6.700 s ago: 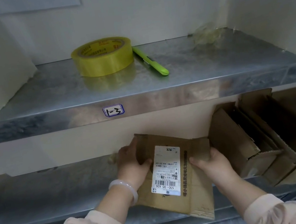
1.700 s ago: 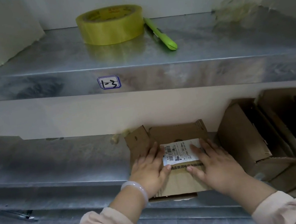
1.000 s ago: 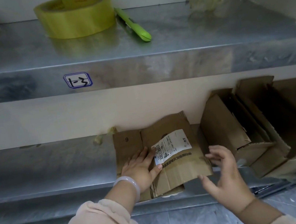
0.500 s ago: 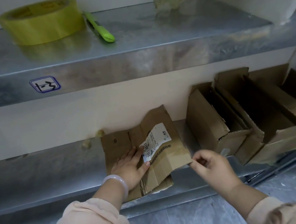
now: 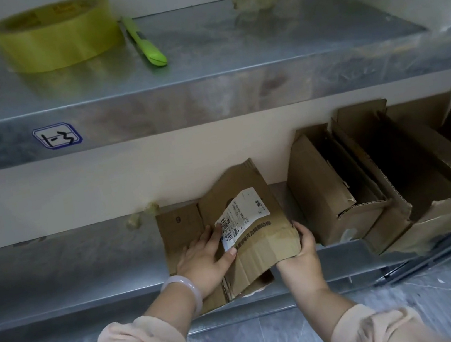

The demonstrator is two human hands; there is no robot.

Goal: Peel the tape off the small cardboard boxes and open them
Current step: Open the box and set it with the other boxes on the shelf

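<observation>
The lower steel shelf (image 5: 66, 270) is carrying the work: opened boxes (image 5: 380, 177) are standing at its right, and a flattened cardboard box (image 5: 261, 241) is lying near the front edge. The left hand (image 5: 206, 257) is pressing flat, fingers spread, beside the shipping label (image 5: 240, 218). The right hand (image 5: 303, 250) is curling around the box's right edge, gripping it. Judgement: the flattening step is closing; next calls for a fresh taped box, none visible.
</observation>
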